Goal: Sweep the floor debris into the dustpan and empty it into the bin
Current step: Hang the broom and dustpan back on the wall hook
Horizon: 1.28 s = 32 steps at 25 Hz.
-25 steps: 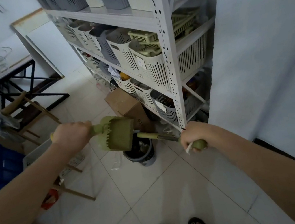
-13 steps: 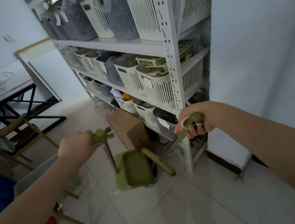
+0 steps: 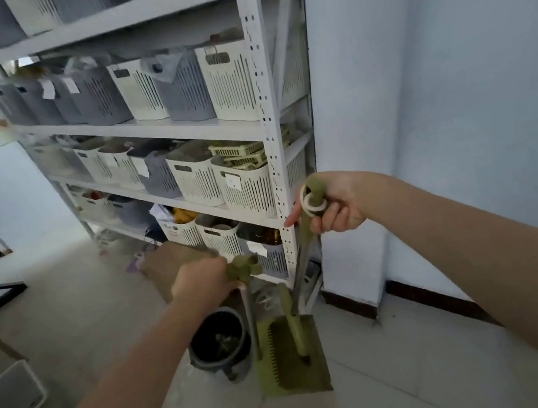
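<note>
A green long-handled dustpan (image 3: 291, 359) stands on the tiled floor beside a dark round bin (image 3: 220, 344) that holds debris. My left hand (image 3: 199, 284) grips the green top of the dustpan's upright handle. My right hand (image 3: 333, 203) holds the green handle end of the broom (image 3: 292, 318), with its white loop showing by my fingers. The broom's shaft slants down and its green head rests inside the dustpan.
A white metal shelf rack (image 3: 267, 128) full of white and grey slotted baskets stands right behind the bin. A cardboard box (image 3: 169, 264) sits at its foot. A white wall corner (image 3: 347, 158) is at right, a white container (image 3: 9, 392) at left.
The dustpan came away from over the bin and now stands on the floor to its right. My right hand lifted the broom handle, and the view tilted up toward the shelves.
</note>
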Tool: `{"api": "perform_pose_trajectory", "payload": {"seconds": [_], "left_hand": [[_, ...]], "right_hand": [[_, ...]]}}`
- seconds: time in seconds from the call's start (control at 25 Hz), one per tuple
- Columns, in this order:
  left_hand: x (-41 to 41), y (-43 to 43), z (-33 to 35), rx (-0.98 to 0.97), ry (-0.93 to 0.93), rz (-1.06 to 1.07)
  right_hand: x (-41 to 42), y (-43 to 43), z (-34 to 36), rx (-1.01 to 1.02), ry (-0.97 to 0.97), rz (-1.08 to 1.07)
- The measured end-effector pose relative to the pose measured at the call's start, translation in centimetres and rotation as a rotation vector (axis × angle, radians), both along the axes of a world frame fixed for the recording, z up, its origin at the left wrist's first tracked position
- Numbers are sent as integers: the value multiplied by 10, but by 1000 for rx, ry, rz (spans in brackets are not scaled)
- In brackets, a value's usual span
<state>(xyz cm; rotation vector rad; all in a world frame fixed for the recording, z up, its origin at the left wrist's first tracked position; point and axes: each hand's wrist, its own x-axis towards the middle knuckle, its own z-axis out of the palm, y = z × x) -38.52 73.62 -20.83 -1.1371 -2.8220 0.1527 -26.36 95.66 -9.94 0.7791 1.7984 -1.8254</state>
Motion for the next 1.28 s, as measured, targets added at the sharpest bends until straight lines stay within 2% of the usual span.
{"api": "perform_pose_trajectory", "payload": {"seconds": [0.16,0.28,0.4,0.68,0.84,1.0,1.12,1.28], "left_hand": [[25,30,12,-10,25,-152],[47,57,22,19,61,-258],[77,98,35,44,15,-351],[162,176,45,122,16,-529],[226,214,59,151,-8,-589],[277,251,67,179,-60,-611],[309,278,70,198,-68,-618],[341,307,74,199,-74,-638]], "right_hand": [[54,-3,18,88,-52,-51],[89,2,30,82,-19,-185],[127,14,45,133,17,-309],[219,52,70,291,-8,-362],[281,82,79,391,159,-437],[334,104,78,446,359,-360],[368,117,75,560,408,-303],[390,130,72,746,420,-339]]}}
